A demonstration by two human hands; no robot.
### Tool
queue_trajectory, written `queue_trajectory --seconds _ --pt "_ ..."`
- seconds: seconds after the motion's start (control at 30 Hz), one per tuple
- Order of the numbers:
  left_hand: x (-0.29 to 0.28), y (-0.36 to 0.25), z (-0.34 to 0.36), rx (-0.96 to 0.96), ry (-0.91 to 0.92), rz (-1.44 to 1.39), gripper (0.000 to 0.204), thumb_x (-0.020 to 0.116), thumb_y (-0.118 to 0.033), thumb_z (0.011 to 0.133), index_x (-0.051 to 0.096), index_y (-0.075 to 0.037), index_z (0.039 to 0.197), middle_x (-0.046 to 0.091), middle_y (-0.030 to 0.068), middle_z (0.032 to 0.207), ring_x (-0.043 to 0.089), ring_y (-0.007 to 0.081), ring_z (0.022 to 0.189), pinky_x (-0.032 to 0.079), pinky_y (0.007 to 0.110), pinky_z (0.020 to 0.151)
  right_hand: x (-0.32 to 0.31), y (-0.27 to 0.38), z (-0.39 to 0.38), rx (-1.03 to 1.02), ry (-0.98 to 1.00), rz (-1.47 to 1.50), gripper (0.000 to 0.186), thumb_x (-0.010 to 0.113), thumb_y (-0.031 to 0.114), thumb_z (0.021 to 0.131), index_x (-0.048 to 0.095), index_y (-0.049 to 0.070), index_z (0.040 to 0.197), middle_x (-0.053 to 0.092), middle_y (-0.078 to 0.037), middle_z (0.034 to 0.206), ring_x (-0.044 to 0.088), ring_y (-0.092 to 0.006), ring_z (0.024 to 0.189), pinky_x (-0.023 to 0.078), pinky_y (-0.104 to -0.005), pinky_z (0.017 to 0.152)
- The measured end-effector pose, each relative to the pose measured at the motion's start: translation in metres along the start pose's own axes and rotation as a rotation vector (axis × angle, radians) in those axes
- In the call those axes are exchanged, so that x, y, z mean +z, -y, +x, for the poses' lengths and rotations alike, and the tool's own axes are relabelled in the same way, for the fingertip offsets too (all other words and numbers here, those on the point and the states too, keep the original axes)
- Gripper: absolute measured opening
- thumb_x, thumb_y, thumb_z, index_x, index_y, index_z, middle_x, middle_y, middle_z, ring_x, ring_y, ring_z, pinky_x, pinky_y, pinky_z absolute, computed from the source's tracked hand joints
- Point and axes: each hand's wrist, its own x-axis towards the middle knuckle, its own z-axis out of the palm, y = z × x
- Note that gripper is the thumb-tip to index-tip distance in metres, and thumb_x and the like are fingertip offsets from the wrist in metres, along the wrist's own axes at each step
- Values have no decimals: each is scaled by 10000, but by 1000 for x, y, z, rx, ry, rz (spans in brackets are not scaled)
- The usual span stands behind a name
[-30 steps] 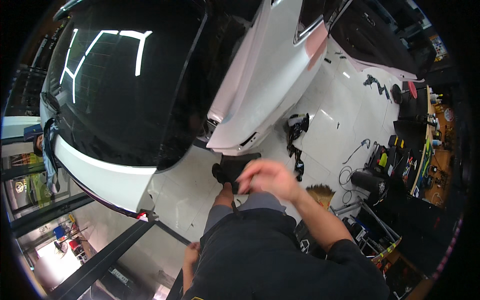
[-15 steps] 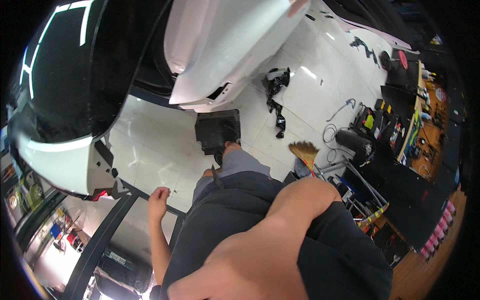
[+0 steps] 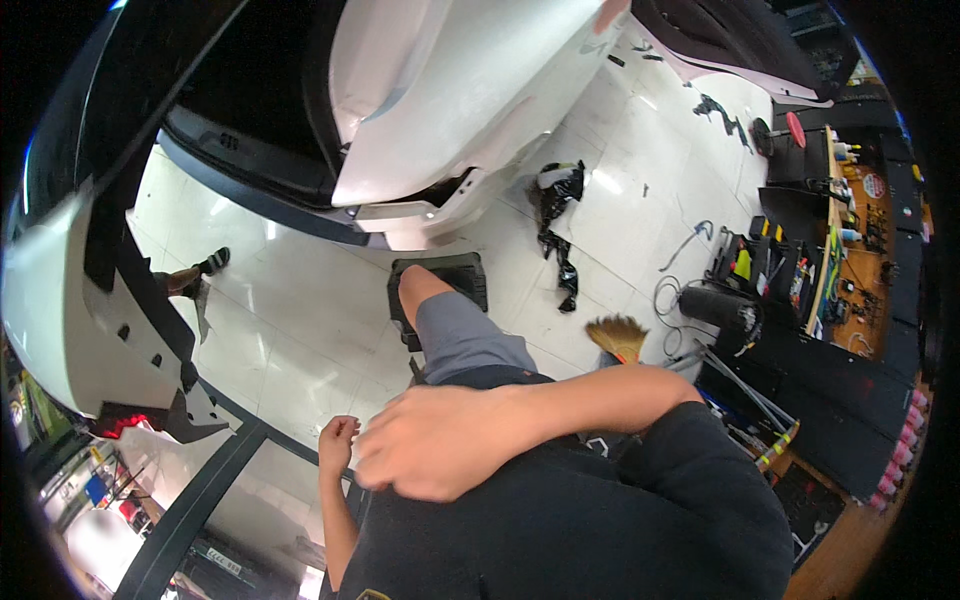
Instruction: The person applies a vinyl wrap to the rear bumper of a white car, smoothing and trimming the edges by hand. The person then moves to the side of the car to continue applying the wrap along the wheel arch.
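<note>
My right forearm crosses in front of my black top, and my right hand (image 3: 430, 442) is turned back up at its middle, the fingers curled under. What is beneath those fingers, if anything, is hidden. Lower and to the left hangs my left hand (image 3: 340, 445), its fingers loosely curled and no object showing in it. Neither hand touches the white car. Its white painted body panel (image 3: 450, 110) is ahead of me, above a dark opening, and the raised tailgate (image 3: 60, 300) with a red lamp stands at the left.
Past my bent knee lies a black rectangular plastic piece (image 3: 465, 280). Crumpled black plastic (image 3: 563, 230) and a straw broom (image 3: 618, 335) are on the tiled floor to its right. Tools and a black cylinder (image 3: 720, 308) flank the workbench (image 3: 865, 260). Another person's sandalled foot (image 3: 215, 262) shows at left.
My right hand has come up to mid-body from the lower edge. My left hand sits slightly lower and further right. The tailgate has shifted left in view, revealing the other person's foot.
</note>
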Motion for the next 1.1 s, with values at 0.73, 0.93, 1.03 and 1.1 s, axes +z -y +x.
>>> queue_trajectory --seconds 0.73,0.93,1.03,1.1 --pt "77 192 -28 -267 -330 -501 262 592 -256 1012 682 -62 1162 748 89 991 712 167 821 531 299 655 -17 -261 -24 465 -518 -1160 546 665 295 910 528 -42 1316 620 -222 1186 595 -389 1134 484 -505 944" --pt "145 220 16 -285 -402 -409 260 622 -268 986 705 -48 1098 751 97 929 711 162 795 536 302 645 -55 -329 -38 441 -413 -1108 455 721 374 884 600 3 1117 699 -187 1029 694 -364 947 546 -486 779" --pt "199 263 54 -165 -479 -157 247 626 -229 968 709 -13 1053 742 103 891 693 182 734 540 317 664 -46 -333 -42 422 -424 -959 415 739 380 867 612 18 1025 720 -184 892 720 -372 855 559 -492 735" --pt "227 244 82 -115 -519 -206 242 613 -207 974 707 -2 1064 738 100 896 683 186 726 538 319 671 -46 -339 -35 350 -517 -983 407 745 375 863 618 19 1013 728 -189 894 726 -369 839 566 -493 739"
